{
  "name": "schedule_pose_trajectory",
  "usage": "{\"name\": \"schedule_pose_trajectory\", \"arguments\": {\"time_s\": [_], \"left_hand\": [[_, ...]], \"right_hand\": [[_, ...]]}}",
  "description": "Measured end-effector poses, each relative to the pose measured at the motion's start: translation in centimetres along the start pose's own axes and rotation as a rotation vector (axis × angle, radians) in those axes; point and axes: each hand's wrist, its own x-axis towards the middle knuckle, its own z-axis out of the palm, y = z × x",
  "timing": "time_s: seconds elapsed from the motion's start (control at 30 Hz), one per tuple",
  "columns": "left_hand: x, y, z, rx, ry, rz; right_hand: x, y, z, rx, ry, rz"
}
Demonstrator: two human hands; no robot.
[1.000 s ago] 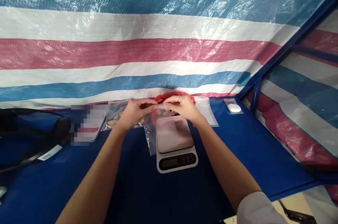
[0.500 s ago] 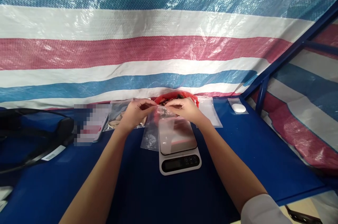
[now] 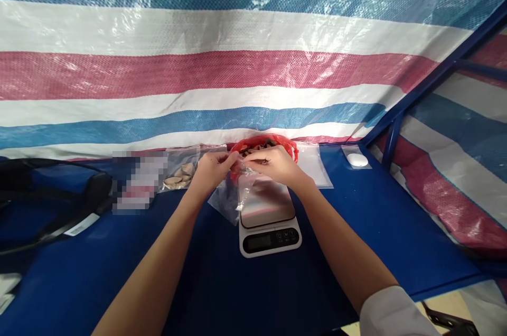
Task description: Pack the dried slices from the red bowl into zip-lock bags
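Note:
Both my hands pinch the top of a clear plastic bag (image 3: 227, 199) that hangs over the left edge of a kitchen scale (image 3: 267, 208). My left hand (image 3: 214, 168) is closed on the bag's upper edge at its left. Close beside it, my right hand (image 3: 273, 162) grips the same edge between thumb and fingers. The scale has a shiny metal plate and a dark display. Behind my hands lies a red plastic bag (image 3: 293, 145) with brown pieces in it. To the left of my left hand, a clear bag holds several flat tan pieces (image 3: 180, 176).
Clear empty bags (image 3: 320, 169) lie right of the red bag. A white rounded case (image 3: 357, 159) rests on a small bag farther right. Black straps (image 3: 91, 193) and a blurred-out flat item (image 3: 138, 185) occupy the left of the blue table (image 3: 380, 241). Striped sheeting (image 3: 237, 72) hangs behind.
My hands have drawn closer together, the left one shifting right, and the bag's mouth is more bunched. More of the tan pieces at the left now shows.

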Motion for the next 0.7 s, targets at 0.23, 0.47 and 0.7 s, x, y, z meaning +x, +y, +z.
{"name": "schedule_pose_trajectory", "arguments": {"time_s": [0.23, 0.47, 0.7], "left_hand": [[0.1, -0.7, 0.0, -0.297, -0.092, -0.021], [-0.2, 0.0, -0.2, -0.229, -0.192, 0.055], [0.1, -0.9, -1.2, 0.139, -0.077, 0.15]], "right_hand": [[0.0, -0.2, -0.2, 0.143, -0.027, 0.123], [0.2, 0.9, 0.5, 0.177, 0.04, 0.217], [-0.1, 1.7, 0.1, 0.343, 0.061, 0.419]]}}
